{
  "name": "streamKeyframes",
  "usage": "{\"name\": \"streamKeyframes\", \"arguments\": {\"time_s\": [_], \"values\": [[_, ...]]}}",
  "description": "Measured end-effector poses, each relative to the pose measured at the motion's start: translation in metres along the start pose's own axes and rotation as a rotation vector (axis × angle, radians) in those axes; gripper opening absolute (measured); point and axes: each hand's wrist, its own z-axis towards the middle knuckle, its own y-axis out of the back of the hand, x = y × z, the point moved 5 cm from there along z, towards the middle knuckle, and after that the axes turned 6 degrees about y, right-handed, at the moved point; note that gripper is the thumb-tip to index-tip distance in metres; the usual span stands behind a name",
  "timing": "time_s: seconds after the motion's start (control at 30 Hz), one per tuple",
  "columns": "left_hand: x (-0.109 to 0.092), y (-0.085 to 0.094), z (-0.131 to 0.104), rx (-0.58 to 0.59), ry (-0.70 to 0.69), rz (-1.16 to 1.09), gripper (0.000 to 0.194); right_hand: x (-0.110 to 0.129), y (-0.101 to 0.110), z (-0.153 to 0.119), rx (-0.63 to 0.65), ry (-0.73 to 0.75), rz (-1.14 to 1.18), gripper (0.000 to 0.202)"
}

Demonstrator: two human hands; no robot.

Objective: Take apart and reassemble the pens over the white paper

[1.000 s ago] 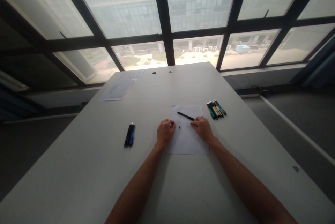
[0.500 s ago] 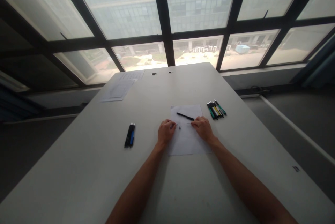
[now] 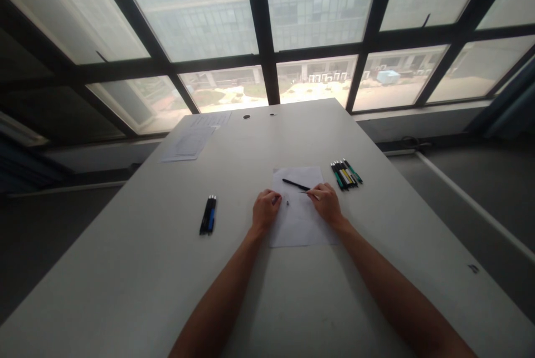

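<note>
A sheet of white paper (image 3: pixel 298 230) lies between my hands. At its left edge my left hand (image 3: pixel 266 207) is closed, with thumb and finger pinched together; whatever is in them is too small to make out. My right hand (image 3: pixel 326 202) pinches a thin pen refill (image 3: pixel 304 192), its fine tip pointing left. Just beyond these fingers a black pen barrel (image 3: pixel 295 184) rests slantwise on the paper, its right end close to the right hand. A tiny dark pen part (image 3: pixel 287 203) sits on the paper between the hands.
Several pens (image 3: pixel 346 174) with green, yellow and black parts lie in a row at the right. Black and blue pens (image 3: pixel 208 216) lie together at the left. Printed sheets (image 3: pixel 190 143) are at the table's far left, near the windows. A small dark object (image 3: pixel 473 269) lies near the right edge.
The refill in my right hand has turned and shifted slightly, and more of it shows across the fingers. My left hand has hardly moved.
</note>
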Motion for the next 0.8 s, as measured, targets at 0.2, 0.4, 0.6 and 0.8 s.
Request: {"name": "streamKeyframes", "arguments": {"time_s": [0.2, 0.4, 0.6, 0.8], "values": [[-0.005, 0.006, 0.001, -0.119, -0.093, -0.133, 0.012, 0.004, 0.014, 0.001, -0.173, 0.004, 0.032, 0.015], [-0.016, 0.011, -0.003, -0.122, -0.173, -0.291, 0.017, 0.015, 0.011, 0.001, -0.159, 0.072, 0.217, 0.018], [-0.021, 0.012, -0.004, -0.098, -0.189, -0.308, 0.017, 0.022, 0.01, 0.001, -0.123, 0.08, 0.241, 0.017], [-0.022, 0.011, -0.004, -0.088, -0.21, -0.304, 0.016, 0.024, 0.012, 0.001, -0.117, 0.104, 0.238, 0.017]]}}
